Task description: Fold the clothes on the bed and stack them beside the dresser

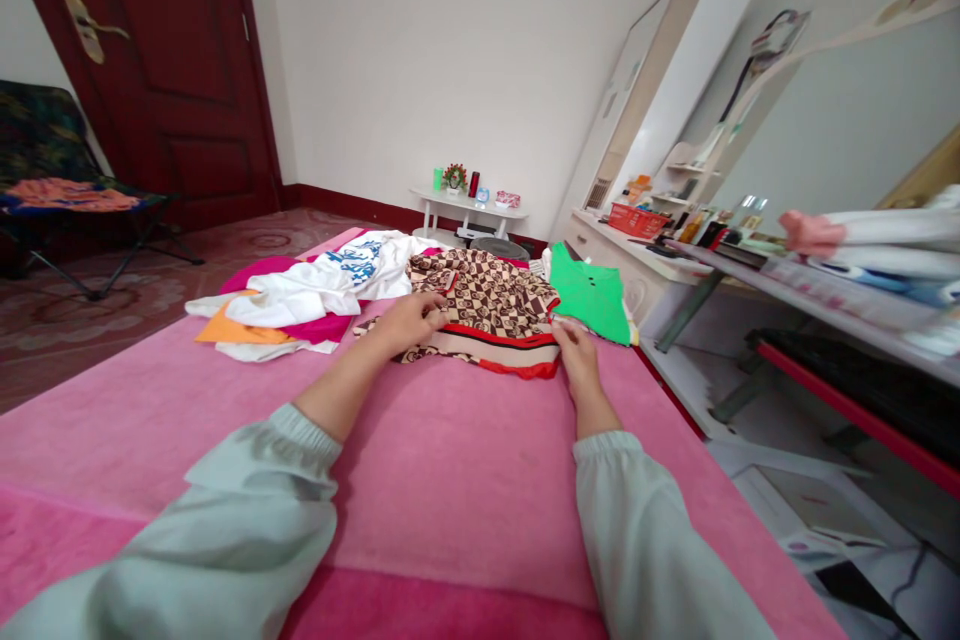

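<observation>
A brown-and-cream patterned top (pixel 499 292) with red and black trim lies spread in front of me on the pink bed cover (pixel 457 480). My left hand (pixel 411 322) is at its left side, fingers closed on the cloth. At the lower right corner, my right hand (pixel 576 352) pinches the trimmed edge. The hem between the hands looks partly turned, with a plain beige strip showing. Left of the top lies a loose heap with a white shirt (pixel 322 285) bearing a blue print and an orange cloth (pixel 244 322). A green garment (pixel 592 295) lies flat on the right.
Along the right stand a dresser with a red basket (pixel 636 220) and a glass-topped table (pixel 832 295) loaded with items. A small white table (pixel 472 203) is against the far wall. On the left are a folding chair (pixel 67 190) and a dark red door (pixel 157 70).
</observation>
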Demonstrator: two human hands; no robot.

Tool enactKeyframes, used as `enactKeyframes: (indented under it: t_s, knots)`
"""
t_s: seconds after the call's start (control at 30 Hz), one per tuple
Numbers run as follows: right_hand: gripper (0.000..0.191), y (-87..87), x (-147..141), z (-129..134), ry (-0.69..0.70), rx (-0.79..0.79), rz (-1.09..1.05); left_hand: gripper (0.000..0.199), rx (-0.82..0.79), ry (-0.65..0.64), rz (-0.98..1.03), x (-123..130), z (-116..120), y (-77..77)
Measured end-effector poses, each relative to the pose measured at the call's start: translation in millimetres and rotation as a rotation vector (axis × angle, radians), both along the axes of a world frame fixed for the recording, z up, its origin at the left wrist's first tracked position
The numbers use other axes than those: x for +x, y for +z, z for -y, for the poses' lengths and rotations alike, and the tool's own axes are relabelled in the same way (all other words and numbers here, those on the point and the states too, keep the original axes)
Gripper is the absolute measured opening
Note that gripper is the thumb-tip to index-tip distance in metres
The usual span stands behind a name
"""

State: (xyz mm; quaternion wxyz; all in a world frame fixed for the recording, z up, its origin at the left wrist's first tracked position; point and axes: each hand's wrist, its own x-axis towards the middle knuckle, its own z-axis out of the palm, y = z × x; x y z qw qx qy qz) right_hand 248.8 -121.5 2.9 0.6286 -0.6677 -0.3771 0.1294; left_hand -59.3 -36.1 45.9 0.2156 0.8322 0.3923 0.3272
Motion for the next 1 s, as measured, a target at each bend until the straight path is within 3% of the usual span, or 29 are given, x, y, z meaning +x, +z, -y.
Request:
enactKeyframes:
  t_s: [0.1,0.2,0.33,0.43,0.57,0.73,1.0]
  knots:
    - [0.049,-4.5,-4,2,0.030,-0.123,0.231,0.044,0.141,-0.008,-0.346,8,10,-17.0]
    - [0.054,-3.5,-9,5,0.022,-0.297,0.463,0.047,0.163,0.063,-0.426,12,15,-26.9]
    - [0.042,4.3,-20,11,0.052,-0.516,0.732,0.047,0.182,0.054,-0.475,10,20,-26.2]
    - [0.040,11.8,-20,18,0.109,-0.535,0.857,0.045,0.239,-0.041,-0.543,-2,22,-16.4]
    - [0.042,17.8,-3,38,0.278,-0.436,0.803,0.037,0.250,-0.219,-0.592,-35,27,3.2]
    - [0.020,23.5,12,79,0.494,-0.412,0.609,0.040,0.252,-0.238,-0.626,-81,56,23.1]
    - [0.008,72.0,-2,159,0.591,-0.583,0.586,0.038,0.055,-0.391,-0.542,-114,104,43.5]
